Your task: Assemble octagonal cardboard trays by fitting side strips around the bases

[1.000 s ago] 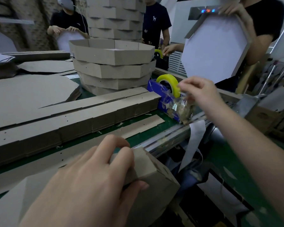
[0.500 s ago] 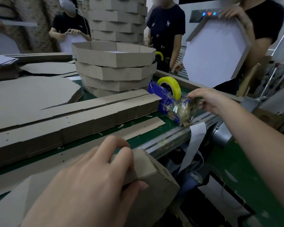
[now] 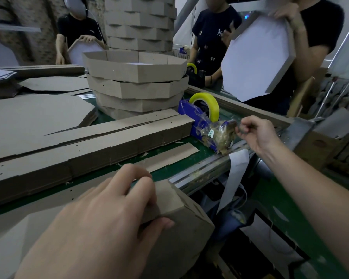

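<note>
Nearby, at the green counter's edge, the left grip is curled around a folded brown cardboard side strip, its bent end pointing right. Two flat strip piles run lengthwise left to right toward one blue tape dispenser, where the right grip pinches the tape end. Four octagonal trays stand stacked behind.

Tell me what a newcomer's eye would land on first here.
Up front, the left hand grips a half-built cardboard tray at the near edge of the green table. To the right, the right hand pinches the tape end at a blue dispenser carrying a yellow tape roll. Behind them rises a stack of finished octagonal trays.
</note>
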Motion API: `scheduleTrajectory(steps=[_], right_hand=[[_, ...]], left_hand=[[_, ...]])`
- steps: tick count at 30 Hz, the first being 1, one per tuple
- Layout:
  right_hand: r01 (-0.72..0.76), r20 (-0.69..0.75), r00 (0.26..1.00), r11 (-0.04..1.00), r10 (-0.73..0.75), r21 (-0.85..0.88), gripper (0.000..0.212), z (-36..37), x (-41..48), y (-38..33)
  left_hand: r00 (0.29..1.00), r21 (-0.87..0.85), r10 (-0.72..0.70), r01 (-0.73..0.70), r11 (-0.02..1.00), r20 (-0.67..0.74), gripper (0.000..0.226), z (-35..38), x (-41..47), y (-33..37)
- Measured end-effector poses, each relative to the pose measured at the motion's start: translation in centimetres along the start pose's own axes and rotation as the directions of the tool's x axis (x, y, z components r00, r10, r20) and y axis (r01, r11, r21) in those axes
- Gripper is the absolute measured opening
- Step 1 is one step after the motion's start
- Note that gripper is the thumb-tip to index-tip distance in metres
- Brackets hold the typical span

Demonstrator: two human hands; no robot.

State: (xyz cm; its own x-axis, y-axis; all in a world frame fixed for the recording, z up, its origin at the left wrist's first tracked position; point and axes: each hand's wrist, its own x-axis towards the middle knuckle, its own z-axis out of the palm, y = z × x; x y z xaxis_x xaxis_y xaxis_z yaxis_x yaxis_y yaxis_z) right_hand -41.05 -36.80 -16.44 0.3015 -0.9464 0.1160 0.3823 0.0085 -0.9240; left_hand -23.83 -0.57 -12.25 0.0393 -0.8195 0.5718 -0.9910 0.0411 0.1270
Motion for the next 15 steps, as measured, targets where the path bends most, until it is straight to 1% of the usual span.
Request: scheduleTrajectory(steps=[3, 5, 8, 10, 12, 14, 15], right_hand=[[0.046, -0.021, 0.999, 0.997, -0.045, 0.057, 0.044, 0.0, -0.5, 1.0], [0.047, -0.039, 0.998, 0.995, -0.044, 0.084, 0.041, 0.1, -0.6, 1.2], [0.048, -0.041, 0.998, 0.997, -0.045, 0.066, 0.038, 0.0, -0.7, 1.2], [0.050, -0.022, 0.999, 0.996, -0.049, 0.069, 0.044, -0.2, -0.9, 1.3], [0.050, -0.012, 0.999, 0.992, -0.049, 0.115, 0.052, -0.2, -1.3, 1.5], [0.046, -0.019, 0.999, 0.988, -0.044, 0.146, 0.054, -0.3, -1.6, 1.5], [0.048, -0.024, 0.999, 0.990, -0.045, 0.134, 0.054, -0.4, -1.7, 1.6]], left_hand=[[1.000, -0.021, 0.000, 0.000, 1.000, -0.002, 0.031, 0.0, -0.1, -0.2], [1.000, -0.024, -0.002, 0.002, 1.000, -0.004, 0.031, 0.1, -0.1, -0.3], [1.000, -0.023, -0.001, 0.001, 1.000, -0.004, 0.031, 0.0, -0.2, -0.4], [1.000, -0.024, -0.004, 0.003, 1.000, -0.004, 0.031, 0.0, -0.2, -0.4], [1.000, -0.022, -0.008, 0.008, 1.000, -0.006, 0.030, 0.0, -0.2, -0.4], [1.000, -0.022, -0.011, 0.011, 1.000, -0.014, 0.030, 0.0, -0.2, -0.4], [1.000, -0.023, -0.013, 0.013, 1.000, -0.018, 0.030, 0.1, -0.2, -0.4]])
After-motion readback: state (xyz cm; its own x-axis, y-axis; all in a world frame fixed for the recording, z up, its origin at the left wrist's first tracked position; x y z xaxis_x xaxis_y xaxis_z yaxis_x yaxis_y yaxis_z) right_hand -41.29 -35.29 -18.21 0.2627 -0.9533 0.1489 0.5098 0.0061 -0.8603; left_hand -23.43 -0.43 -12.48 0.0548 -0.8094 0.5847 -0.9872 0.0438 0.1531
